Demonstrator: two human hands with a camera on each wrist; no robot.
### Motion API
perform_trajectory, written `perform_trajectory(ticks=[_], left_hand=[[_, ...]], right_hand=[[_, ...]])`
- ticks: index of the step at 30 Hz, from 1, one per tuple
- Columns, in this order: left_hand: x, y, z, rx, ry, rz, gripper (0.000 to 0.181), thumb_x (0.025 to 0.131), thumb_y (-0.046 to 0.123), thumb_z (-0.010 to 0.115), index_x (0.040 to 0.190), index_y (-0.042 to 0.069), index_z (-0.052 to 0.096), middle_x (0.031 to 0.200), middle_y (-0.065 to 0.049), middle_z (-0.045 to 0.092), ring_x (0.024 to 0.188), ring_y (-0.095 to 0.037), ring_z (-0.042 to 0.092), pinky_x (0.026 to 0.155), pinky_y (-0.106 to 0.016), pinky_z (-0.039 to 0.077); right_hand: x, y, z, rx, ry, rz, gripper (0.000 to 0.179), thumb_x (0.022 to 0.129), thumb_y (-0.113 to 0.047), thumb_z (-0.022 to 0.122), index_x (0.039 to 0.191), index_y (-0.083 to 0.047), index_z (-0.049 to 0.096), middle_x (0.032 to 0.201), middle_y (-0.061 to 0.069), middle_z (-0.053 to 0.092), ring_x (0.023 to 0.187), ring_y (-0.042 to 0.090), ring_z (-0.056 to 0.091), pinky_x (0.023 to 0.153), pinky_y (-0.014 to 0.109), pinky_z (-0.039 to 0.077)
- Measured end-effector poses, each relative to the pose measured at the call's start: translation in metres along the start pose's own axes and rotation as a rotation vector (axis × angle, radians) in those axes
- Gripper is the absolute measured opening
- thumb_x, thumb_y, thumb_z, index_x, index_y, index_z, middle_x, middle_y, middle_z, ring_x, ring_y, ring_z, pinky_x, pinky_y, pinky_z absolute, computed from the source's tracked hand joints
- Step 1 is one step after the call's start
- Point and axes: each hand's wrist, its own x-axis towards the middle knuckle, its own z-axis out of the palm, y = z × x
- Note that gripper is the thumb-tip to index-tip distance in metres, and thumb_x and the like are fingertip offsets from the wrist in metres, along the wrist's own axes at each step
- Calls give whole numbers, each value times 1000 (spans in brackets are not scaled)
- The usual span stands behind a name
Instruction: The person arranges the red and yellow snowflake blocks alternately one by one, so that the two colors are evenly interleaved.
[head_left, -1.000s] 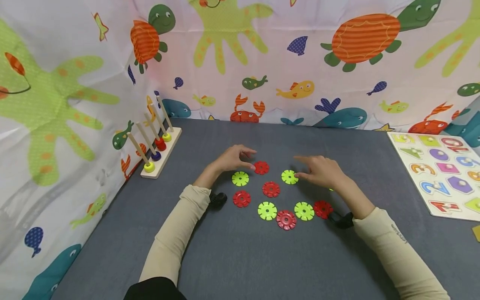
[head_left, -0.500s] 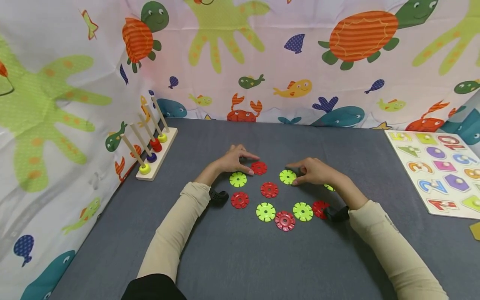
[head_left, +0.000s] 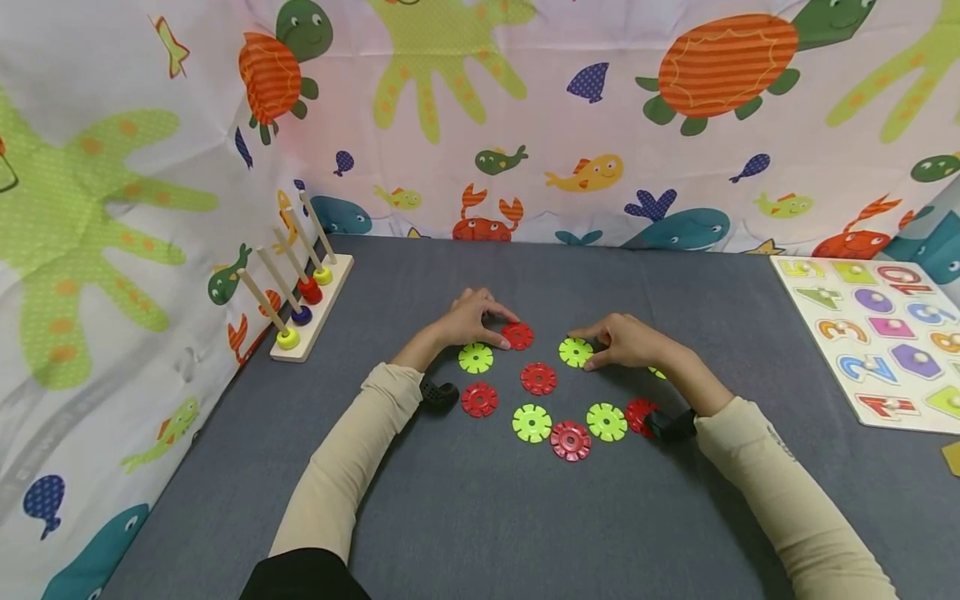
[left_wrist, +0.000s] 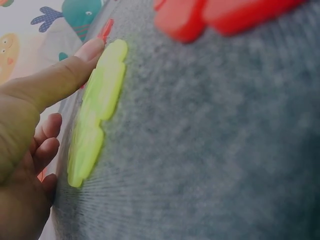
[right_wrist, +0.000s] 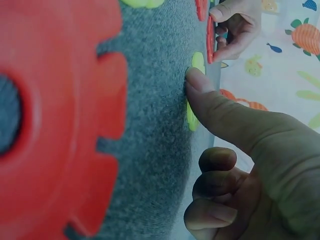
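Note:
At the back of a loose group of notched plastic discs, my left hand [head_left: 467, 322] spans a red disc [head_left: 518, 336], thumb and index finger at its edges. My right hand [head_left: 632, 342] pinches a yellow-green disc [head_left: 574, 352] the same way, its other fingers curled. Both discs lie at table level. A second yellow-green disc [head_left: 476, 358] sits just below the left thumb [left_wrist: 90, 50]. Between the hands and nearer lies a red disc [head_left: 538, 379]. Another red disc [right_wrist: 60, 125] looms close in the right wrist view, partly beneath the right wrist strap in the head view.
More red and yellow-green discs, such as this yellow-green disc [head_left: 532, 423], lie nearer on the grey table [head_left: 480, 525]. A wooden peg stand [head_left: 318, 321] with coloured rings stands at the left. A number-and-shape puzzle board [head_left: 862, 350] lies at the right.
My right hand has come down around the yellow-green disc, closing thumb and index finger on it. The left fingers have moved slightly right onto the red disc. The head view has shifted a little.

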Motion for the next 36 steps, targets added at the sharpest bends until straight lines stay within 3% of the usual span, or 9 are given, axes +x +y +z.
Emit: perform_trajectory(ticks=[9, 21, 25, 28, 36], left_hand=[[-1, 0, 1, 24, -48, 15, 46, 75, 37, 75, 119, 30, 63, 110, -5, 45, 98, -19, 33, 84, -39, 24], [1, 1, -1, 115, 52, 134, 43, 70, 41, 78, 106, 18, 70, 96, -1, 51, 88, -16, 35, 79, -34, 25], [-7, -5, -10, 90, 89, 97, 44, 70, 41, 78, 106, 17, 70, 96, -3, 52, 90, -18, 38, 82, -36, 27], [-15, -14, -25, 69, 151, 49, 45, 69, 39, 79, 106, 14, 70, 97, -6, 53, 91, -21, 39, 83, -39, 29], [-40, -59, -54, -66, 343, -131, 46, 70, 33, 80, 107, 8, 69, 99, -9, 53, 95, -23, 37, 78, -34, 32]], right_hand=[[1, 1, 0, 26, -38, -1, 52, 77, -23, 73, 126, -16, 58, 58, -3, 25, 51, 11, 24, 48, 24, 23], [0, 1, -1, -7, -15, -38, 46, 77, -24, 74, 120, -17, 63, 59, -3, 28, 53, 12, 29, 50, 25, 24], [1, 0, -1, -7, -11, -39, 44, 77, -24, 74, 119, -17, 64, 59, -3, 29, 53, 13, 30, 51, 25, 24], [1, 0, 0, -1, -4, -37, 43, 76, -23, 75, 118, -17, 65, 59, -2, 30, 54, 13, 31, 51, 25, 25], [2, 0, -1, -9, 9, -28, 42, 75, -22, 75, 116, -16, 66, 58, -2, 28, 53, 13, 29, 51, 25, 24]])
